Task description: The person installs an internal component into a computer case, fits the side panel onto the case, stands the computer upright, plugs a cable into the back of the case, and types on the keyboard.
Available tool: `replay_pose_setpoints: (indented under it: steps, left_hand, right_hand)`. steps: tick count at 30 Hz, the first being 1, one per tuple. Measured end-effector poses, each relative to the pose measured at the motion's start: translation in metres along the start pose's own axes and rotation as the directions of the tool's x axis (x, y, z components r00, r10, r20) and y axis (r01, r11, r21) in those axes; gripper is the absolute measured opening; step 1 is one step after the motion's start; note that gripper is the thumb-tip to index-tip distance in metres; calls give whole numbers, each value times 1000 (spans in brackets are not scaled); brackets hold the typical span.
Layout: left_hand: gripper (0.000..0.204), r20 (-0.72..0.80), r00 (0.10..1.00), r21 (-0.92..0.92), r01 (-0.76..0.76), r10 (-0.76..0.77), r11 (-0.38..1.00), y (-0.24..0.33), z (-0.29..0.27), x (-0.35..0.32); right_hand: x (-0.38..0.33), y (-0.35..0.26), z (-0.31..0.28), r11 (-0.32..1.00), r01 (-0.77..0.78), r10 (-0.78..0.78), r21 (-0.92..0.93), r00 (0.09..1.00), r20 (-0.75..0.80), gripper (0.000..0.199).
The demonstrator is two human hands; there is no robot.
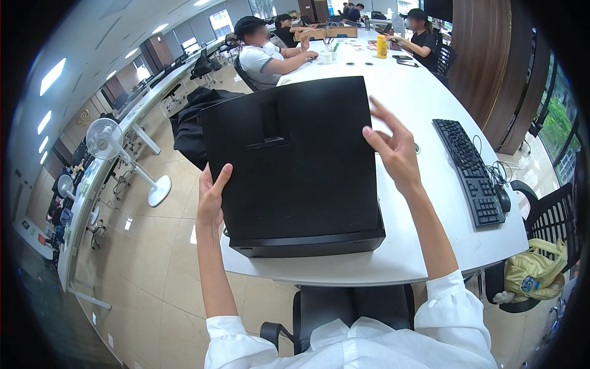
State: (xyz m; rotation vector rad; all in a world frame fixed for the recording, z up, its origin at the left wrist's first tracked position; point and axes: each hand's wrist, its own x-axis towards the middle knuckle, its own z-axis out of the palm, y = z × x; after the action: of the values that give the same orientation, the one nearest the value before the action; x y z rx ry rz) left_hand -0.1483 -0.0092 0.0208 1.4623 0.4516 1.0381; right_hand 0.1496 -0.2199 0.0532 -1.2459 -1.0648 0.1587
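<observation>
A black desktop computer case [307, 244] lies on its side at the near end of the white table. Its broad black side panel [295, 178], with a recessed latch toward the far side, faces me. My left hand [212, 195] holds the left edge, thumb on the panel and fingers partly hidden beneath. At the far right corner, my right hand [396, 150] is spread, its thumb at the panel's edge. I cannot tell whether that thumb touches, or whether the panel is detached from the case.
A black keyboard [470, 172] and a mouse [502, 198] with cables lie to the right on the white table [424, 92]. A black bag [187, 126] is beyond my left hand. Several people sit farther along, near a yellow bottle [381, 47]. A white fan [104, 138] stands left.
</observation>
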Motion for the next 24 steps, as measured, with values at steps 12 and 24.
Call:
replay_pose_setpoints:
  steps: [12,24]
  left_hand:
    - [46,-43,992,55,-113,116,992,4,1,-7]
    - [100,221,746,703,-569,629,428,-4,80,-95]
  right_hand:
    - [100,-58,90,216,756,-646,-618,585,490,30]
    - [106,-65,110,330,667,-320,-668,745,585,47]
